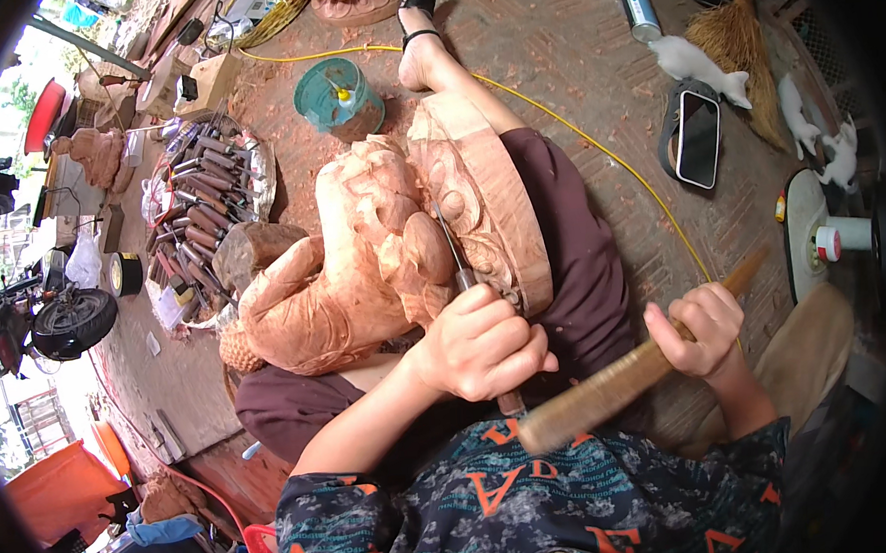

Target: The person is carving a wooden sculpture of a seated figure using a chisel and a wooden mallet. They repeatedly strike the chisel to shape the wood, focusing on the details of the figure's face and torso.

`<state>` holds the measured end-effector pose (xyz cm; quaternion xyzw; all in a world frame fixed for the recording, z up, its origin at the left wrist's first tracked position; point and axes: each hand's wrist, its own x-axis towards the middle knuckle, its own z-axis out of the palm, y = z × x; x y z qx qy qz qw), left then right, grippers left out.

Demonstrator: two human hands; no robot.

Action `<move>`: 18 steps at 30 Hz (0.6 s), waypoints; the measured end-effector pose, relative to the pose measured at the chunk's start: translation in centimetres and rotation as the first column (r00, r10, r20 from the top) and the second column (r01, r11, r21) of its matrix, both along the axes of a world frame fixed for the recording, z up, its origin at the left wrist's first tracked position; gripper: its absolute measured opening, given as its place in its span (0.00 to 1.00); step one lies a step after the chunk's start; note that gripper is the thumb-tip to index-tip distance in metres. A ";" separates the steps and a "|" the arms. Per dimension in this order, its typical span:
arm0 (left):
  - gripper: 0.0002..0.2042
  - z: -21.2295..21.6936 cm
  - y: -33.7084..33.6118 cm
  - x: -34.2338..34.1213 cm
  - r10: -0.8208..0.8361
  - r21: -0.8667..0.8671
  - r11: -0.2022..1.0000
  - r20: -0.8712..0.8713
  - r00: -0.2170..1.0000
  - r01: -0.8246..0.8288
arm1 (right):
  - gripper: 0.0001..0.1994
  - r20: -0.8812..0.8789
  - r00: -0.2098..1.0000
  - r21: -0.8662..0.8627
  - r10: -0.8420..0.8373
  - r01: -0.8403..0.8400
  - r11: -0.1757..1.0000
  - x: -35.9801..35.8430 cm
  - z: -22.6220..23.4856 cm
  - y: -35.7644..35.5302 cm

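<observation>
A reddish wooden statue (347, 251), carved with folds and rounded figures, lies on its side across my lap. Its broad base (505, 208) rests against my thigh. My left hand (487, 344) is wrapped round the handle of a carving chisel (511, 403), whose butt pokes out below the fist. The thin blade reaches into the carved relief beside the base; its tip is hard to make out. In my right hand (704, 331) is a tapered wooden mallet (609, 390), gripped near its narrow end. The mallet's thick end, slightly blurred, is close to the chisel's butt.
Many chisels (203, 194) fill a tray left of the statue, by a wood block (256, 251). A teal bucket (338, 97) stands ahead, near a yellow cord (597, 148). At right are a phone (698, 138), white kittens (698, 68), a broom (737, 46) and a fan (812, 237).
</observation>
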<state>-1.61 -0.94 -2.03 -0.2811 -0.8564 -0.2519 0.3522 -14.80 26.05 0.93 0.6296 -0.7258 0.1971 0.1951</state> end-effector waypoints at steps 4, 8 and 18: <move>0.11 0.3 -0.2 0.1 -0.036 -0.030 0.999 0.056 0.998 0.038 | 0.24 -0.022 0.989 -0.167 0.146 -0.148 0.975 -0.7 -0.9 0.7; 0.11 1.8 0.2 -0.2 0.112 -0.024 0.993 -0.099 0.989 -0.115 | 0.27 -0.003 0.999 -0.039 -0.034 0.034 0.999 -0.6 0.2 0.2; 0.13 1.9 1.8 0.8 -0.025 0.204 0.979 0.082 0.996 0.008 | 0.24 0.190 0.979 -0.129 0.068 -0.043 0.991 0.5 -0.8 -0.3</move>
